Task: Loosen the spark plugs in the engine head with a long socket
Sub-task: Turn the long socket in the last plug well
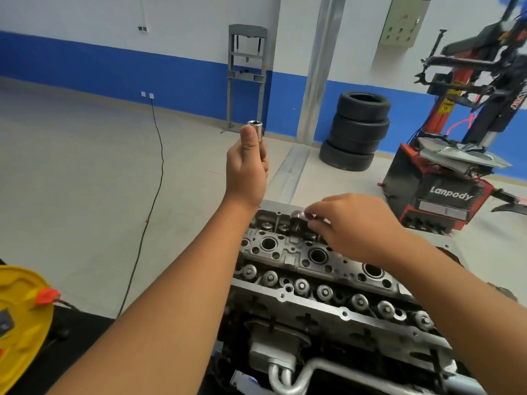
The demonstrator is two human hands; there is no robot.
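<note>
Workshop floor, blue-banded wall behind. Left hand (246,169), raised at 12 o'clock, has its fingers (248,138) curled round the long socket (258,134), open end up. Right hand (353,226) pinches a small metal part (299,215) at the engine head (313,269)'s far edge. Plug wells (318,255) lie open at centre. Judged best: lower the socket straight down a well until seated before turning. Tyre changer (445,192) at 2 o'clock reads "Lanpody".

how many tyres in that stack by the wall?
4. The tyres are stacked one on another on the floor against the blue wall band, right of the metal column, left of the red tyre changer. None seem hidden.
</note>
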